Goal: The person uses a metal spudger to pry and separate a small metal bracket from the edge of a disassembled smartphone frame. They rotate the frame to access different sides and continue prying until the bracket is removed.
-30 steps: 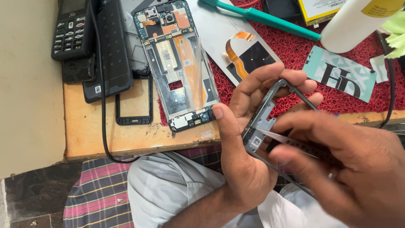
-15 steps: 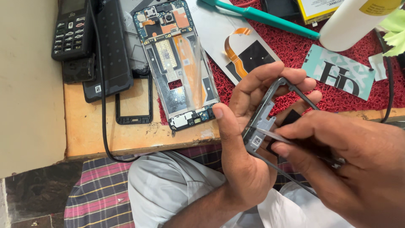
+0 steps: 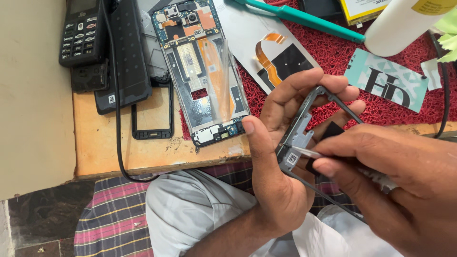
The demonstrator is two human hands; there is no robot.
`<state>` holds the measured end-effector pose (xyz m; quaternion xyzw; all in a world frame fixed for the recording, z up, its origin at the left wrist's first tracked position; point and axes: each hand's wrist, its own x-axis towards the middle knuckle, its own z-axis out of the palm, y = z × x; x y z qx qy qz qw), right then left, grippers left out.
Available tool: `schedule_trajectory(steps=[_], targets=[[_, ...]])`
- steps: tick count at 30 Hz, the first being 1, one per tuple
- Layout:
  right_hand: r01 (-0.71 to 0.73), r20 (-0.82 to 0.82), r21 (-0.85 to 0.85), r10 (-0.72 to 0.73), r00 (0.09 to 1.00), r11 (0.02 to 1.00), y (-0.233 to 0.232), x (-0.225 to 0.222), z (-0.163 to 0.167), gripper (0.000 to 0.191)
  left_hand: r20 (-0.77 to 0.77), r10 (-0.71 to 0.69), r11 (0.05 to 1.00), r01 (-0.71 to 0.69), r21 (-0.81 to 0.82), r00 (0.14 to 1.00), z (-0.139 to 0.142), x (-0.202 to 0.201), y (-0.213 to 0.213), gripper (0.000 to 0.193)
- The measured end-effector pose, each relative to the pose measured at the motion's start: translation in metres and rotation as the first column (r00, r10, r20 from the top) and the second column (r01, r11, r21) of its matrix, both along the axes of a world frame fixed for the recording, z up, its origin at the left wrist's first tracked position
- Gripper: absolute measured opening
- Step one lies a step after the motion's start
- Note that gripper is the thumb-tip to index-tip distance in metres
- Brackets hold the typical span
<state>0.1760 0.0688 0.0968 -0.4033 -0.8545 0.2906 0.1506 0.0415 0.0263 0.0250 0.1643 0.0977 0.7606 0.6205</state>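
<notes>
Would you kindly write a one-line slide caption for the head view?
Left hand holds a grey phone frame while right hand touches tweezers to it, beside an opened phone.

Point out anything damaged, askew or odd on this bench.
The opened phone lies without its back, circuit boards bare, its lower end jutting past the red mat onto the wood. The left hand holds a bare phone frame; the right hand presses tweezers to it.

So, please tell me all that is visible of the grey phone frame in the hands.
The grey phone frame is a thin, open rectangle, plastic or metal by its look, with a wider grey plate and a small label at one end. The left hand holds it tilted above the lap, fingers curled behind. The right hand presses a thin metal tool against the plate.
</notes>
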Motion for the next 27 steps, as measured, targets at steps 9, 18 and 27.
schedule_trajectory(steps=[9, 18, 27], targets=[[-0.016, -0.092, -0.07, 0.01, 0.996, 0.997, 0.003, -0.007, 0.003, 0.016, 0.02, -0.006, 1.0, 0.006, -0.003, 1.0, 0.0, 0.0, 0.001, 0.076], [0.069, 0.061, -0.105, -0.063, 0.996, 0.992, 0.0, 0.003, -0.003, 0.027, 0.016, 0.0, 1.0, 0.0, -0.016, 1.0, -0.001, -0.001, 0.001, 0.078], [0.124, -0.015, 0.002, -0.124, 0.992, 0.992, -0.004, -0.014, 0.004, 0.024, 0.051, -0.009, 1.0, 0.009, 0.003, 0.999, 0.0, 0.0, 0.002, 0.079]])
